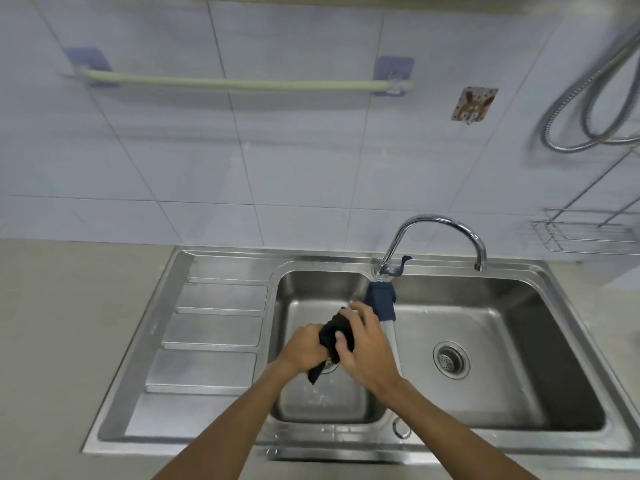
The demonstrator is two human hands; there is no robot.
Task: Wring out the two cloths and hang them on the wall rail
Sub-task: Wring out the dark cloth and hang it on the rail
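Observation:
A dark cloth point(331, 333) is bunched and twisted between both my hands over the small left basin point(298, 306) of the steel sink. My left hand point(304, 348) grips its lower end, and a corner hangs below that fist. My right hand point(363, 348) is closed on the upper end. A second dark blue cloth point(381, 301) lies draped over the divider between the two basins, just beyond my right hand. The pale green wall rail point(242, 83) runs across the tiles high on the left, bare.
A chrome tap point(433, 221) arches over the large right basin point(554, 341), which has a drain point(450, 360). A ribbed draining board point(214, 327) lies left of the basins. A patterned wall hook point(472, 103), a metal hose point(588, 109) and a wire rack point(585, 233) are at the right.

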